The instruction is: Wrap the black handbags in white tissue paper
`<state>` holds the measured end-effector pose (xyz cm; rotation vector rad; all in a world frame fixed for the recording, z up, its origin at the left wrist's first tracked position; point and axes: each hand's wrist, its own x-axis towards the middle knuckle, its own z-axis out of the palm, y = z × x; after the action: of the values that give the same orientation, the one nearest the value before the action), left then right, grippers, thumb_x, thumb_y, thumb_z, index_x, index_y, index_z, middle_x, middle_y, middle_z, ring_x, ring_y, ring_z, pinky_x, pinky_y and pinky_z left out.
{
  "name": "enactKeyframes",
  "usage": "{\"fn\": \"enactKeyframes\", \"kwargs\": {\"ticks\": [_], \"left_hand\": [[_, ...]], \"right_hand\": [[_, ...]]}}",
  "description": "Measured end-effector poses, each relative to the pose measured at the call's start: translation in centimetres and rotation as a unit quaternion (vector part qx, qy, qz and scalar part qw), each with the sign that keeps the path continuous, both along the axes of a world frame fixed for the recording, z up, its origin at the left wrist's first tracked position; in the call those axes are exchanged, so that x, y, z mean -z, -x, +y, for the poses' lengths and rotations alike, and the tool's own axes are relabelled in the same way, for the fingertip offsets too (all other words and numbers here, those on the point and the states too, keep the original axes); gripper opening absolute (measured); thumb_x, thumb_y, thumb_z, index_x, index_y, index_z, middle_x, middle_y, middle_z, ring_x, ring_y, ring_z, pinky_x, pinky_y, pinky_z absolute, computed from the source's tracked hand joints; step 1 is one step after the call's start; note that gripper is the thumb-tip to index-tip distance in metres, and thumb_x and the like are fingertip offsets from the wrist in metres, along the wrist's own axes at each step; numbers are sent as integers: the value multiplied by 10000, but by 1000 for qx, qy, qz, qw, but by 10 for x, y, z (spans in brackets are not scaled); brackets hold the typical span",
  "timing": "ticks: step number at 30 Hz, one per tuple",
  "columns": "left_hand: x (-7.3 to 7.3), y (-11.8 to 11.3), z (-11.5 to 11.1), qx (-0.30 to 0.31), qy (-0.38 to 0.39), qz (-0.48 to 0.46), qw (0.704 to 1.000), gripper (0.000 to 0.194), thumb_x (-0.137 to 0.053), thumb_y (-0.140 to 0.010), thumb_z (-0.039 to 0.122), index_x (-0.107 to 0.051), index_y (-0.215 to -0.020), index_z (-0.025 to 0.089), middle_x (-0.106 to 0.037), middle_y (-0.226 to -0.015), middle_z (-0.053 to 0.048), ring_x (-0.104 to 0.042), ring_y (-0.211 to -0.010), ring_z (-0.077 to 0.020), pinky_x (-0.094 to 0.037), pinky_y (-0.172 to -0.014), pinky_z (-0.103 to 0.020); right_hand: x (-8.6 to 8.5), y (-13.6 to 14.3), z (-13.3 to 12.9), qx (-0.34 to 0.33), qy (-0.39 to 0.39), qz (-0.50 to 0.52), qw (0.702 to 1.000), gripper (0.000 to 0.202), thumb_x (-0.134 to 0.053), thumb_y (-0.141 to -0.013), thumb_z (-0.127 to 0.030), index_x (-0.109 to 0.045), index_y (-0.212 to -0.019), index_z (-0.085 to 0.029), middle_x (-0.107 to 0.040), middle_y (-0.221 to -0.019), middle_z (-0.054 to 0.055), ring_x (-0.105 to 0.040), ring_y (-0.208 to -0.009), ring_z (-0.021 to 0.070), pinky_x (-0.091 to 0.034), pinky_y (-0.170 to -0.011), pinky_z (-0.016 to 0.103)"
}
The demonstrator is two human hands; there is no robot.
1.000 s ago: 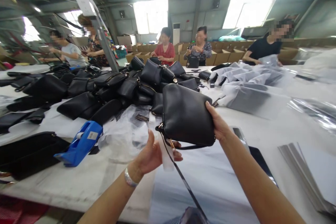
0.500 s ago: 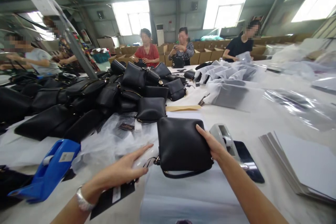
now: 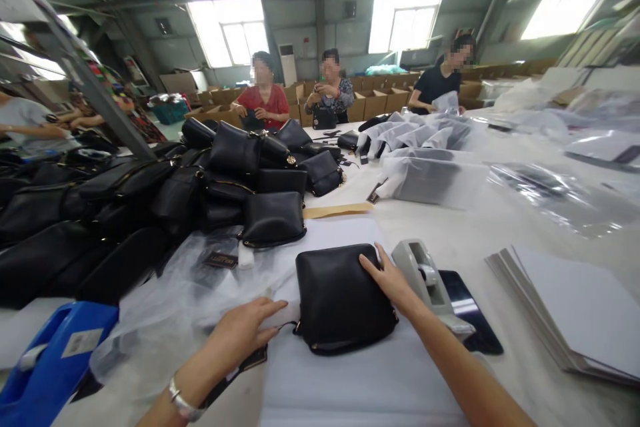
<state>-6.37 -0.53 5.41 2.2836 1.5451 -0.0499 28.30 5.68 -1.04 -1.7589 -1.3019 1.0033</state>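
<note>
A long white counter (image 3: 440, 223) fills a workshop, with a large heap of black bags (image 3: 175, 200) along its left side. Across it, three people stand at work, one in a red top (image 3: 267, 103), one in a patterned top (image 3: 343, 101) and one in a dark top (image 3: 433, 87). Nearest the viewer, a white sheet (image 3: 360, 393) lies on the counter, with a stack of card (image 3: 575, 300) to its right and a blue tape dispenser (image 3: 75, 353) far left. One black bag (image 3: 345, 300) rests on the sheet. Just right of it sit a grey tape dispenser (image 3: 434, 295) and a dark flat device (image 3: 470, 310). The right hand (image 3: 393, 283) touches the bag's upper right corner; whether its grip is closed on it, I cannot tell. The left hand (image 3: 235, 333), wearing a silver bracelet (image 3: 184, 401), has an open grip, thumb and fingers parted, just beside the bag's left edge. A small black tag (image 3: 221, 260) lies beyond it.
</note>
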Motion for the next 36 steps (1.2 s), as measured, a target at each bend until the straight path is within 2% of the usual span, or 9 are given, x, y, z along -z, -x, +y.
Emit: {"fn": "enactKeyframes", "kwargs": {"ticks": [3, 7, 12, 15, 20, 24, 27, 32, 36], "left_hand": [[7, 0, -5, -1, -59, 1, 998, 373, -606, -858, 248, -660, -1223, 303, -686, -1225, -65, -675, -1064, -260, -526, -901, -367], [12, -19, -32, 21, -199, -58, 978, 279, -533, -934, 240, -670, -1178, 229, -670, -1250, -112, -631, -1147, -265, -476, -1017, -460], [33, -48, -83, 72, -160, -144, 974, 302, -503, -974, 364, -637, -1215, 241, -705, -1182, -66, -669, -1074, -208, -548, -936, -348], [53, -53, -103, 86, -134, -137, 978, 422, -546, -941, 443, -590, -1300, 224, -651, -1292, -94, -637, -1147, -247, -539, -973, -399], [70, -56, -122, 71, -115, -122, 983, 432, -583, -916, 454, -603, -1275, 215, -628, -1313, -107, -604, -1185, -275, -510, -1005, -448], [62, -58, -133, 47, -75, -115, 989, 272, -532, -950, 420, -662, -1081, 220, -687, -1140, -75, -642, -1067, -240, -527, -936, -389], [57, -59, -129, 41, -52, -103, 992, 271, -466, -978, 420, -657, -961, 229, -698, -1018, -47, -664, -947, -210, -530, -868, -345], [67, -66, -110, 44, -141, -123, 981, 312, -511, -955, 427, -638, -1144, 212, -653, -1213, -87, -606, -1126, -253, -478, -997, -403], [76, -71, -114, 57, -150, -127, 979, 357, -539, -937, 439, -633, -1198, 214, -644, -1220, -100, -589, -1135, -263, -484, -999, -427]], "right_hand": [[-2, -5, -4, -21, -25, -65, 997, 864, -569, -835, -643, -301, -1526, -199, -557, -1390, 173, -574, -1235, 322, -437, -1054, 500], [-18, -15, -39, -43, -183, -152, 970, 627, -586, -888, -478, -442, -1444, -228, -565, -1386, 126, -577, -1227, 292, -491, -1011, 462], [-36, -35, -118, -161, -228, -210, 937, 238, -556, -945, -359, -681, -1135, -289, -720, -1117, 22, -675, -1045, 206, -515, -980, 344], [-27, -43, -159, -259, -198, -233, 916, 305, -599, -924, -383, -654, -1209, -289, -681, -1229, 35, -639, -1127, 210, -498, -1013, 348], [0, -47, -195, -304, -174, -275, 895, 478, -659, -874, -416, -587, -1322, -266, -595, -1362, 90, -563, -1230, 280, -473, -1031, 459], [4, -44, -208, -318, -180, -245, 898, 284, -584, -928, -406, -689, -1154, -270, -705, -1169, 64, -629, -1104, 249, -498, -973, 429], [1, -41, -204, -275, -179, -226, 917, 266, -510, -965, -406, -727, -1037, -270, -737, -1055, 56, -661, -998, 230, -513, -938, 413], [1, -34, -176, -189, -203, -279, 919, 354, -571, -928, -399, -645, -1239, -246, -639, -1289, 93, -560, -1207, 275, -420, -1068, 464], [4, -31, -172, -200, -140, -330, 912, 460, -628, -876, -481, -641, -1254, -220, -694, -1114, 119, -619, -1070, 292, -470, -969, 439]]}}
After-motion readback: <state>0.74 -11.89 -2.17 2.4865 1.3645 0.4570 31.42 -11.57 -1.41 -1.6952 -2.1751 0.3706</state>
